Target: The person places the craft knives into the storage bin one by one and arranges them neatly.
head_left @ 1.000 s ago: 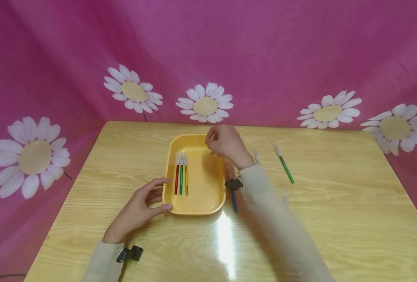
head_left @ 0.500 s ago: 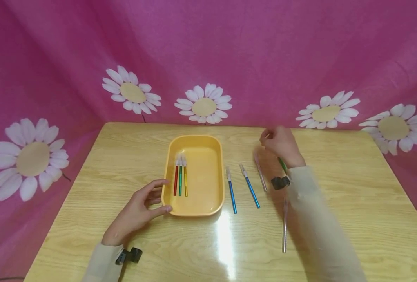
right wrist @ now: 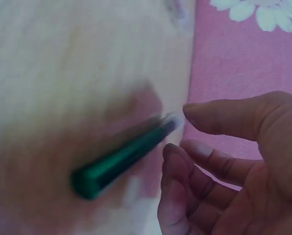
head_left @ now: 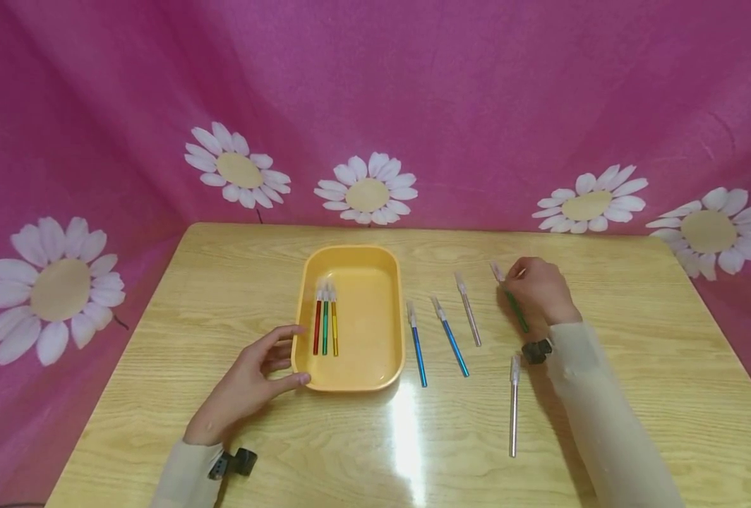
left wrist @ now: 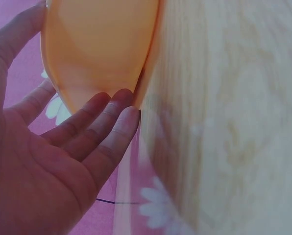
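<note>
My left hand (head_left: 248,370) rests against the left front corner of a yellow plastic tray (head_left: 353,381). Its thumb and index fingertip touch the rim, and the other fingers, fairly straight, lie along the outer wall in the left wrist view. Inside the tray, side by side, are a red (head_left: 317,328), a green (head_left: 325,328) and a yellow craft knife (head_left: 334,328) with clear caps. At the table's right, my right hand (head_left: 541,289) is over a green craft knife (right wrist: 126,159) on the table. Thumb and index finger stand apart near its clear cap; no firm grip shows.
Between tray and right hand lie two blue craft knives (head_left: 418,353) and a pinkish one (head_left: 469,310). A silver-pink one (head_left: 513,416) lies nearer the front, beside the right sleeve. Pink cloth with daisies (head_left: 365,194) hangs behind the wooden table (head_left: 325,451).
My right hand has moved from above the tray's far right corner rightward, then down to the green craft knife. The left hand has stayed at the tray.
</note>
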A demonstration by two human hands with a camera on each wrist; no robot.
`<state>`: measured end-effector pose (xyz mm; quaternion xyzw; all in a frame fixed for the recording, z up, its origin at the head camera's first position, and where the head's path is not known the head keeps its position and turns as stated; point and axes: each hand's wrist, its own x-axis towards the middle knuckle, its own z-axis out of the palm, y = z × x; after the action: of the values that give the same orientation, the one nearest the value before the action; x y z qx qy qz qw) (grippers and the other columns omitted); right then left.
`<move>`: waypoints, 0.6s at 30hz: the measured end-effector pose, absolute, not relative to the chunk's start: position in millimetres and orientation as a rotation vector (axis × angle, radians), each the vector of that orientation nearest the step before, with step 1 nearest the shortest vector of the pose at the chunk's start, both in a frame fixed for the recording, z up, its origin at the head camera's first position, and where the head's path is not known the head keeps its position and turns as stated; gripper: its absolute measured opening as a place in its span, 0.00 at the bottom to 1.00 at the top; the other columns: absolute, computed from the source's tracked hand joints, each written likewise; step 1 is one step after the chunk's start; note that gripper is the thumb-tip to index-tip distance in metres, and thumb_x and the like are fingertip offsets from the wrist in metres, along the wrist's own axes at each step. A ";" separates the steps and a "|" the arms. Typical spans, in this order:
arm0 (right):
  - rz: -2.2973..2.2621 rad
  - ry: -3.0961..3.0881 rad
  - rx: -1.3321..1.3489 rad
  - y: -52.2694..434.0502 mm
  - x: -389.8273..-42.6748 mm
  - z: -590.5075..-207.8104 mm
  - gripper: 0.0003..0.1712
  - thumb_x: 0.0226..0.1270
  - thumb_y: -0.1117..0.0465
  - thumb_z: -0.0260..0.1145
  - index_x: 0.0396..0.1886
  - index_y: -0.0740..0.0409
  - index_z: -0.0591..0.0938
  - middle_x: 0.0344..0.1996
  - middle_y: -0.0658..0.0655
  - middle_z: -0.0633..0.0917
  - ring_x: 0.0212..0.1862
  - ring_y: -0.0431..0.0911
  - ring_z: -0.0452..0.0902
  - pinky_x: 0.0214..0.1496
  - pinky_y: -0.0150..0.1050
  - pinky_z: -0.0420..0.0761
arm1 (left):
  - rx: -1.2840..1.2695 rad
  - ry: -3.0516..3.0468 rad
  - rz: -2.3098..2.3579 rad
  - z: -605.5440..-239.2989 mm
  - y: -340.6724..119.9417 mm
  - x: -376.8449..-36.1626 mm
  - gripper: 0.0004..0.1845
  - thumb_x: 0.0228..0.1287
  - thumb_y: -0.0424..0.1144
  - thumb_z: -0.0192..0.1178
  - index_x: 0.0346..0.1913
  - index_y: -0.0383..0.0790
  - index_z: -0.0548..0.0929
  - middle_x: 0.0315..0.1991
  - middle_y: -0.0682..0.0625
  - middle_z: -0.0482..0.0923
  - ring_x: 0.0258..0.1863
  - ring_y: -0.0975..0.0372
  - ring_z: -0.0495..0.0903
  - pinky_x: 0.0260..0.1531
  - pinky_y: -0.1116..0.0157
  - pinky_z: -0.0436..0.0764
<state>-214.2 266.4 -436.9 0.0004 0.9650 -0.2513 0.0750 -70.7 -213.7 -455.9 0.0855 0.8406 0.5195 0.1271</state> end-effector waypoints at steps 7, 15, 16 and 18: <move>-0.735 2.847 0.025 272.2 -212.6 -445.9 0.13 0.65 0.56 0.68 0.36 0.64 0.86 0.32 0.58 0.86 0.34 0.51 0.78 0.31 0.35 0.74 | 0.242 2.435 1.520 -456.5 -213.7 -70.4 0.39 0.61 0.42 0.77 0.74 0.50 0.71 0.72 0.42 0.75 0.67 0.46 0.80 0.65 0.56 0.85; -0.704 2.836 0.017 271.9 -215.4 -442.4 0.12 0.63 0.56 0.68 0.31 0.62 0.87 0.27 0.54 0.85 0.31 0.49 0.75 0.27 0.35 0.72 | 0.266 2.425 1.538 -455.8 -214.4 -70.1 0.39 0.62 0.41 0.76 0.75 0.50 0.71 0.71 0.41 0.75 0.66 0.47 0.81 0.64 0.58 0.86; -0.699 2.834 0.019 271.7 -215.7 -441.8 0.12 0.62 0.56 0.68 0.31 0.61 0.87 0.26 0.53 0.84 0.31 0.48 0.75 0.26 0.35 0.72 | 0.273 2.422 1.545 -455.8 -214.6 -70.1 0.39 0.63 0.41 0.76 0.75 0.50 0.71 0.71 0.40 0.75 0.65 0.47 0.82 0.63 0.59 0.86; -0.698 2.829 0.019 271.6 -216.5 -441.4 0.12 0.62 0.55 0.69 0.30 0.61 0.87 0.25 0.52 0.83 0.31 0.48 0.74 0.26 0.35 0.71 | 0.287 2.413 1.558 -455.9 -214.9 -69.9 0.39 0.63 0.40 0.75 0.75 0.49 0.70 0.71 0.39 0.76 0.65 0.46 0.82 0.63 0.60 0.86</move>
<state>-216.5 271.6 -441.4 0.0066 0.9646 -0.2380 0.1137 -69.9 -214.9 -455.9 0.0988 0.8291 0.5354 0.1272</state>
